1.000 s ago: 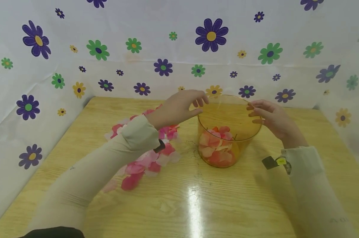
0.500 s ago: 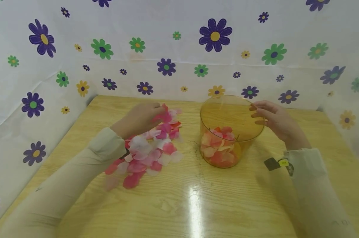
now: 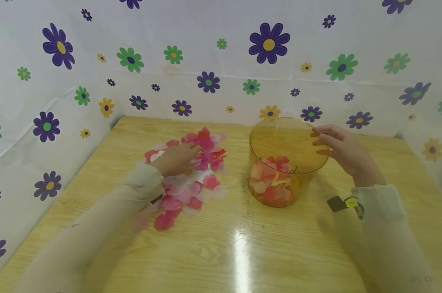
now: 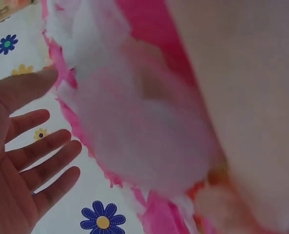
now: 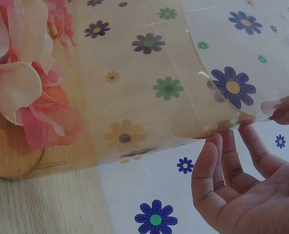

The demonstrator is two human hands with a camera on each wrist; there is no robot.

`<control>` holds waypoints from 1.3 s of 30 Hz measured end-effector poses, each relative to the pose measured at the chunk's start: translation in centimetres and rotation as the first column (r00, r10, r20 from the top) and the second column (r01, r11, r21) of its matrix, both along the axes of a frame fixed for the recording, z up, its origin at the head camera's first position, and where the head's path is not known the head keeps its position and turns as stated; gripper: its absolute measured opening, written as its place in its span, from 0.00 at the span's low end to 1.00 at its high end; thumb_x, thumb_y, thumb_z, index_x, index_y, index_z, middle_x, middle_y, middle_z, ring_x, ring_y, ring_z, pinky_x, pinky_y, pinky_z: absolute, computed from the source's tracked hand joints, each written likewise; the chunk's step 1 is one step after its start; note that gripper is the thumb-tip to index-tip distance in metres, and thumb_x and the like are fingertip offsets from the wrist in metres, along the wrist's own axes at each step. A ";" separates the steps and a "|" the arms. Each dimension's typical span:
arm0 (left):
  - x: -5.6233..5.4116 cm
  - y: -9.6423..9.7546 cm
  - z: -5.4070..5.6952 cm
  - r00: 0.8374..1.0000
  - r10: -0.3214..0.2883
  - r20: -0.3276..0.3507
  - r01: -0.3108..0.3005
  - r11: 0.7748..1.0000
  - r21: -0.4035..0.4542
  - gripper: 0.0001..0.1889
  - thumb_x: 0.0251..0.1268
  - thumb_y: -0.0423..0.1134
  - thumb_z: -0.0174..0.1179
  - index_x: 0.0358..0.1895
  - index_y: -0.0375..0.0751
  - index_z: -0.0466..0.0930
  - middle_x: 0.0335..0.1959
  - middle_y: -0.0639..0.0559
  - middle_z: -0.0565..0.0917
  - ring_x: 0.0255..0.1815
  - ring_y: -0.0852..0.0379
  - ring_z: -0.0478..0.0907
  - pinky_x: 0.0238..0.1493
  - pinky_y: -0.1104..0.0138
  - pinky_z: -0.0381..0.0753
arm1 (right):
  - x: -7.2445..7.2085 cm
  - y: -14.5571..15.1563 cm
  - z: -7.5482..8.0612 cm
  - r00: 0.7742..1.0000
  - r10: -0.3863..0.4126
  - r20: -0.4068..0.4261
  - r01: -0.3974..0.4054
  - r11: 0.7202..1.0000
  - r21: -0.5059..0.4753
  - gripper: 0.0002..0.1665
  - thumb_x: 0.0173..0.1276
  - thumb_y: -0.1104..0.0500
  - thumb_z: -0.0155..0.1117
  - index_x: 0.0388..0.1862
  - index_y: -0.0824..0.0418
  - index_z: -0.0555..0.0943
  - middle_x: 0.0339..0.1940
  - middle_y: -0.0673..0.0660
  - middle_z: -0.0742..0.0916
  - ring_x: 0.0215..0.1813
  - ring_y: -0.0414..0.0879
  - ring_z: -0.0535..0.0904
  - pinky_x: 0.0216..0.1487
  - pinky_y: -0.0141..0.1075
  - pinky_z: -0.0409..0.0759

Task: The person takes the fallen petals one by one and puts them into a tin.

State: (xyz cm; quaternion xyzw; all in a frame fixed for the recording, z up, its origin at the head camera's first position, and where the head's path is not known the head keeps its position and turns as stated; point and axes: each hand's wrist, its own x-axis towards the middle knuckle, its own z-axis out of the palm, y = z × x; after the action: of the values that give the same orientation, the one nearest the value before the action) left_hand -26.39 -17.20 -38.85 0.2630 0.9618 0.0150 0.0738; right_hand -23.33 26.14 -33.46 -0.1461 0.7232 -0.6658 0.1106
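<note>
Left to right: the floral-print cloth [image 3: 158,32] walls the left and back of the light wood tabletop [image 3: 191,260], so I've no travel past those edges; the left edge slants down toward the lower left corner. The left sleeve [image 3: 107,215] comes in from the bottom left to the left hand [image 3: 178,158], over the upper-left part of the loose flower petals [image 3: 184,189]. Pile is pink, red, white, lying left of centre, ragged outline, some petals partly under the hand. In my left wrist view its fingers are extended and spread, palm showing, no petal in the grasp; petals fill the middle close up, thumb right by their edge, contact I can't tell. Next, a strip of bare wood between pile and bucket gives me room to cross. The amber transparent bucket [image 3: 302,181] stands upright right of centre, mouth up and wide, petals [image 3: 272,183] heaped in its lower left. The right hand [image 3: 349,156] is at the bucket's right side: fingers slightly bent, tips touching the wall near the rim, thumb at the rim. Pinching or just steadying, I can't tell. Right sleeve [image 3: 385,219] below; wood runs on beyond it toward the cloth at far right.
</note>
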 end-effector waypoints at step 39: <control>-1.6 0.8 1.2 0.978 0.091 0.188 -0.129 0.971 0.202 0.11 0.62 0.38 0.61 0.46 0.46 0.76 0.44 0.49 0.81 0.45 0.51 0.77 0.52 0.57 0.80 | 0.0 0.0 0.1 1.000 -0.020 0.007 0.019 1.000 0.024 0.09 0.73 0.56 0.50 0.47 0.47 0.76 0.47 0.41 0.78 0.47 0.36 0.74 0.45 0.26 0.77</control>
State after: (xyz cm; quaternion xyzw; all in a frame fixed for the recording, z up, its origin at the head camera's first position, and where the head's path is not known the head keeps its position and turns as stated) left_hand -27.95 -16.42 -37.63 0.2132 0.9574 0.1455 0.1297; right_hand -23.34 26.18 -33.36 -0.1353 0.7323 -0.6586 0.1085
